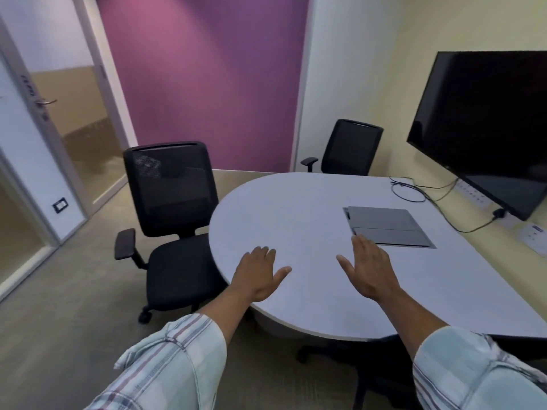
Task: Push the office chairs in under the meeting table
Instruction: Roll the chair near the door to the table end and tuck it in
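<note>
- Overhead, both hands — left hand (pixel 257 273) and right hand (pixel 368 269) — hovered spread and empty above the meeting table (pixel 296 214).
- Near mesh office chair (pixel 173 220) stood partly tucked at the rounded end; far office chair (pixel 349 147) sat behind it.

The person wore a pale blue-white shirt with faint plaid stripes in grey and muted red. Both sleeves (pixel 174 359) were rolled back into bunched cuffs, leaving 2 forearms, left hand (pixel 257 276) and right hand (pixel 367 269) bare.
</note>
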